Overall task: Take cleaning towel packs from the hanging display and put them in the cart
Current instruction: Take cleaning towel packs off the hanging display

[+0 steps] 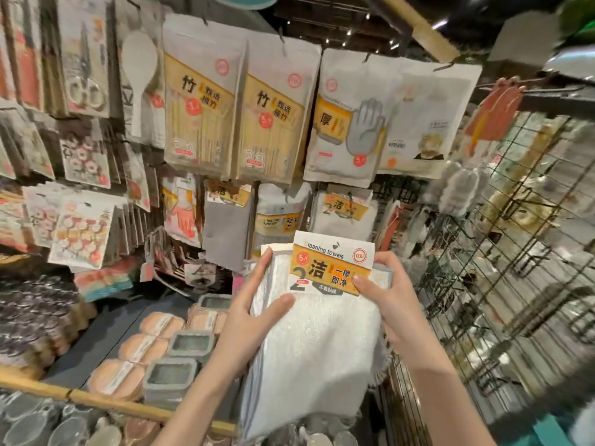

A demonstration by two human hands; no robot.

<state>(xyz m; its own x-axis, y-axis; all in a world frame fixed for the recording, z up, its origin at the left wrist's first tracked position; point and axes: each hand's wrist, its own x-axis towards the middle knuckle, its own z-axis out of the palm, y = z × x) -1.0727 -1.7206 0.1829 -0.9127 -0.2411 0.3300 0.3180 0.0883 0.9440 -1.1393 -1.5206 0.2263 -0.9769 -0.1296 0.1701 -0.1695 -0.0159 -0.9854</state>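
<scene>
A white cleaning towel pack (318,342) with an orange and white label reading "Cleaning towels" is held up in front of the hanging display. My left hand (254,310) grips its left edge, thumb across the front of the cloth. My right hand (386,297) holds the right side, thumb pinching the label's lower corner. Another pack of the same kind (343,217) hangs on a hook just behind and above. No cart is in view.
Bamboo cloth packs (199,101), a glove pack (347,123) and a grey cloth (225,233) hang on the display. A wire grid rack (502,252) stands at the right. Below lie round sponges (145,349), grey containers (170,378) and a wooden rail (96,400).
</scene>
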